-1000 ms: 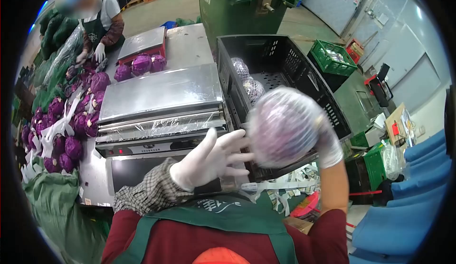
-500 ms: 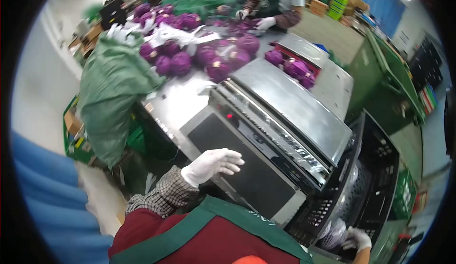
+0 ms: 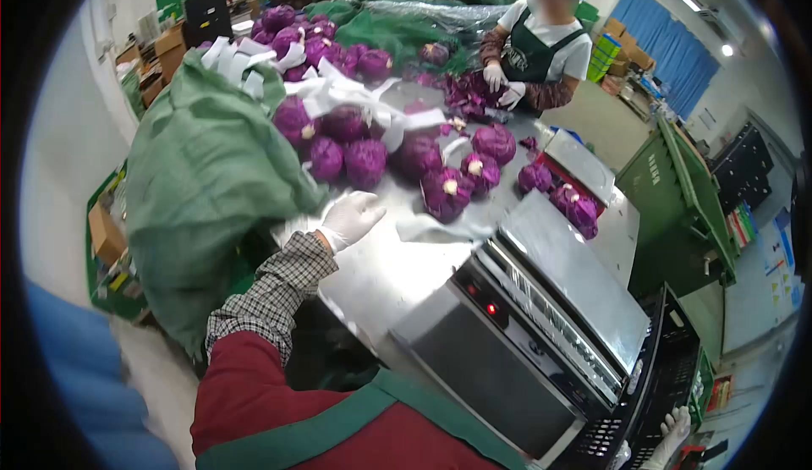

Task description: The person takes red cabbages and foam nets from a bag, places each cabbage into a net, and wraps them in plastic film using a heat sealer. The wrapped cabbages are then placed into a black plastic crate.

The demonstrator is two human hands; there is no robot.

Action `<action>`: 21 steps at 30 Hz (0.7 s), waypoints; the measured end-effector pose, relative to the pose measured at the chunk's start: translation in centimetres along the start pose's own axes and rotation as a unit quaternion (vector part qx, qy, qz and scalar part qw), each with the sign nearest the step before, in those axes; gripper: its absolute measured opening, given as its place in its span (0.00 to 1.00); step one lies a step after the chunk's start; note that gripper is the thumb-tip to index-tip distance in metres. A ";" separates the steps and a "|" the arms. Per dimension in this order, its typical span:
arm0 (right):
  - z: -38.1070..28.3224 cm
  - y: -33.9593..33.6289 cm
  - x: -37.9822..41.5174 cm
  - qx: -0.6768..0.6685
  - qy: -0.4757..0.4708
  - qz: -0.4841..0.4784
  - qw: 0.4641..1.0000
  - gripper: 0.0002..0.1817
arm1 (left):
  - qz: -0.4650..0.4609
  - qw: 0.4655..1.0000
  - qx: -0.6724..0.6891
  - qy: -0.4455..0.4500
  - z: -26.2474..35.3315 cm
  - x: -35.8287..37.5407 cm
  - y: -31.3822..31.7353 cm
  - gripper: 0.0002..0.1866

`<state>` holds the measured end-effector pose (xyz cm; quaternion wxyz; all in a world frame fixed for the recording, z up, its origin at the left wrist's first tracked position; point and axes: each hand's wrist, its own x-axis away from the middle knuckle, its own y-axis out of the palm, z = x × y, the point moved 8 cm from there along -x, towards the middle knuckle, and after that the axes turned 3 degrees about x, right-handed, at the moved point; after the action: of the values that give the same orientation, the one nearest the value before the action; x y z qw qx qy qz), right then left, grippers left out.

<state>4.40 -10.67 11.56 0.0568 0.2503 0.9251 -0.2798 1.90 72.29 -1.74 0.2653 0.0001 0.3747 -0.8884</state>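
Left hand (image 3: 351, 220): white-gloved, held over the near edge of the steel worktop (image 3: 406, 258), beside the green sack (image 3: 211, 182); fingers loosely extended and close together, nothing seen held.

Right hand (image 3: 674, 432): gloved, at the black crate (image 3: 662, 335); fingers parted and slightly bent, nothing seen held.

Red cabbages (image 3: 366, 163): a loose group on the worktop, from its far left corner to its middle; the nearest lie just beyond the left hand, untouched. White strips (image 3: 326, 93) are strewn among them. Judged firm, dense and fairly heavy, with smooth outer leaves, apt to roll, slip in a glove or tear if pinched; best gripped around the widest part with spread fingers, the palm against the side.

Wrapping machine (image 3: 575, 267): set at the worktop's near right corner, red light lit.

Co-worker (image 3: 541, 55): stationed at the far edge, gloved hands on purple leaves (image 3: 474, 93).
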 end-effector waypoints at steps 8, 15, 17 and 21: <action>-18.3 18.1 14.8 -0.004 -0.074 -0.182 0.980 0.22 | 0.162 0.908 -0.318 0.218 -3.0 -21.5 -2.2 0.29; -30.4 30.9 21.9 0.037 -0.131 -0.332 0.933 0.16 | 0.201 0.894 -0.056 0.396 9.9 -23.1 -10.6 0.06; -37.4 34.8 23.2 0.150 -0.377 -0.234 0.884 0.17 | 0.100 0.852 0.120 0.500 13.8 -20.4 -9.3 0.04; -42.0 43.9 23.9 -0.076 -0.437 -0.214 0.870 0.15 | -0.150 0.811 0.269 0.497 15.9 -8.5 -4.6 0.05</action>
<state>6.88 54.10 19.33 0.4129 -0.1071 0.8551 -0.2948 10.19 68.36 14.40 -0.1043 0.4565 0.1971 -0.8613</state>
